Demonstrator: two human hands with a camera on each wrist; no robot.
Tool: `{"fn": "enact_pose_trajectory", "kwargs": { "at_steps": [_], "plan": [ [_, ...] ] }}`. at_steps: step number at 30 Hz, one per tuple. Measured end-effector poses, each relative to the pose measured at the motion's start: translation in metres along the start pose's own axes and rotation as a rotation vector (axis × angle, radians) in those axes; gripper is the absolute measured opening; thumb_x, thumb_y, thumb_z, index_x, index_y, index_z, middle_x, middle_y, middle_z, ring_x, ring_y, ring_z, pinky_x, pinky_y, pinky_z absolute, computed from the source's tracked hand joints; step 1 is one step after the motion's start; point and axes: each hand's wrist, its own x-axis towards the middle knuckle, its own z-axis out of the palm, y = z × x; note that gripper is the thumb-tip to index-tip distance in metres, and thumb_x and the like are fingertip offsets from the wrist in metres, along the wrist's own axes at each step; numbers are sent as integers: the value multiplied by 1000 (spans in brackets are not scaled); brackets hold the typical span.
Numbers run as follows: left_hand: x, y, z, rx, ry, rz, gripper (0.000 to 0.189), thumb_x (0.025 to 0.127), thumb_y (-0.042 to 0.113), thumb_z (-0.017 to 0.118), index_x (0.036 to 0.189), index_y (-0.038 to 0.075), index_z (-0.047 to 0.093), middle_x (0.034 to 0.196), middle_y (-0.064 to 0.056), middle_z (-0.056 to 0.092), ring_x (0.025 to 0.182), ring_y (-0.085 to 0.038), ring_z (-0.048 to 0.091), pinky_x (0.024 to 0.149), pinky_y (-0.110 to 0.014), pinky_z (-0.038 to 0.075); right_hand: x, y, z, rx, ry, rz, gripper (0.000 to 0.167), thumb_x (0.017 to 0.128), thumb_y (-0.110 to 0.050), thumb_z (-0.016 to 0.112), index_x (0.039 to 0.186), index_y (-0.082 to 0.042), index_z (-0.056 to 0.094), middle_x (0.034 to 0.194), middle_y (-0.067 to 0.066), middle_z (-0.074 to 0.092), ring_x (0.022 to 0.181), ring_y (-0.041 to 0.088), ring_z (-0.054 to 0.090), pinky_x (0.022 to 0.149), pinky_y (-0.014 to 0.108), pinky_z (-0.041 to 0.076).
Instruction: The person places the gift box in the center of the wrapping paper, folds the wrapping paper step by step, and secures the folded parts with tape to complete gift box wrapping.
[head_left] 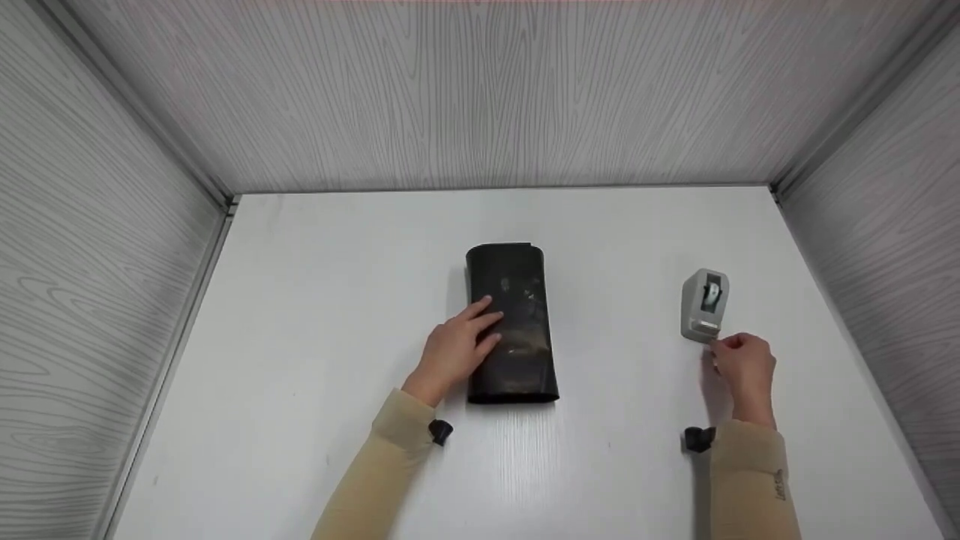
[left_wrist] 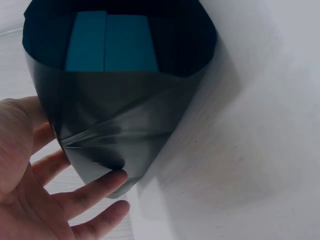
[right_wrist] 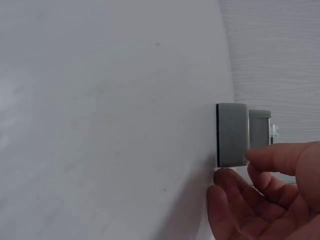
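Note:
A dark, glossy sheet (head_left: 510, 285) is wrapped into a flat roll in the middle of the table. Its near end gapes in the left wrist view, where blue-green flat surfaces (left_wrist: 127, 42) show inside. My left hand (head_left: 454, 349) rests on the roll's left side, its fingers spread and fairly straight over the top. To the right stands a grey tape dispenser (head_left: 691, 300) with a roll of clear tape (head_left: 712, 291) in it. My right hand (head_left: 746, 367) is at the dispenser's near end, thumb and index finger pinching a small bit of clear tape (right_wrist: 245, 159); the fingers partly hide it.
The white table (head_left: 337, 300) is bounded by grey wood-grain panels at the back (head_left: 480, 97) and both sides. A dark wrist device (head_left: 441, 431) sits at the left cuff, and another (head_left: 699, 439) at the right cuff.

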Motion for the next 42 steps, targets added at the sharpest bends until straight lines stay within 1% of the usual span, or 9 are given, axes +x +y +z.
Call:
{"fn": "enact_pose_trajectory", "kwargs": {
  "at_steps": [5, 8, 11, 13, 19, 24, 30, 35, 42],
  "plan": [
    [1, 0, 0, 2, 0, 4, 42, 99, 35, 59, 138, 19, 59, 153, 0, 40, 131, -23, 48, 100, -46, 44, -4, -4, 0, 95, -113, 35, 29, 98, -21, 55, 110, 5, 57, 97, 13, 65, 76, 13, 62, 67, 27, 56],
    [1, 0, -1, 0, 3, 1, 43, 99, 35, 59, 139, 19, 58, 153, 0, 39, 131, -23, 48, 101, -46, 44, -8, -9, 4, 120, -206, 5, 33, 99, -22, 53, 115, 7, 54, 103, 17, 64, 83, 16, 64, 72, 30, 57],
    [1, 0, -2, -3, 4, -4, 43, 99, 35, 59, 139, 19, 58, 153, 0, 39, 132, -22, 47, 102, -45, 43, -13, -15, 12, 116, -294, -57, 35, 101, -25, 53, 119, 6, 52, 109, 20, 61, 91, 21, 64, 77, 33, 57],
    [1, 0, -1, -1, 5, -4, 43, 99, 35, 59, 139, 19, 59, 153, 0, 39, 131, -23, 48, 101, -45, 44, -17, -21, 18, 116, -338, -105, 36, 101, -26, 54, 117, 6, 51, 109, 21, 60, 93, 24, 64, 79, 35, 57],
    [0, 0, -1, 11, -3, -8, 42, 99, 34, 59, 138, 18, 59, 153, -1, 40, 130, -23, 49, 100, -44, 45, -26, -42, 43, 127, -436, -239, 31, 100, -26, 57, 106, 5, 53, 97, 19, 62, 88, 24, 65, 75, 37, 57],
    [0, -1, -1, 10, -1, -9, 42, 99, 34, 59, 138, 18, 59, 153, -1, 40, 130, -23, 49, 100, -45, 45, -32, -66, 64, 118, -527, -352, 25, 99, -20, 59, 100, 5, 56, 94, 22, 63, 85, 28, 66, 71, 38, 58],
    [0, -1, -1, -8, 4, 6, 41, 99, 34, 59, 138, 17, 59, 153, -2, 40, 129, -25, 50, 99, -46, 45, -39, -96, 80, 106, -601, -458, 19, 98, -17, 61, 95, 2, 57, 91, 24, 62, 83, 31, 66, 69, 41, 58],
    [0, -2, -1, -11, 5, 4, 42, 99, 33, 59, 138, 17, 59, 153, -1, 40, 129, -24, 50, 99, -46, 45, -44, -118, 88, 92, -637, -511, 17, 97, -16, 62, 93, 0, 58, 88, 21, 62, 80, 32, 66, 66, 40, 58],
    [-1, -1, 0, -12, 4, -1, 42, 99, 34, 59, 138, 18, 59, 153, 0, 39, 129, -24, 50, 98, -47, 46, -49, -135, 97, 68, -692, -558, 22, 97, -16, 63, 96, 5, 59, 87, 22, 63, 80, 41, 65, 67, 44, 58]
  ]
}}
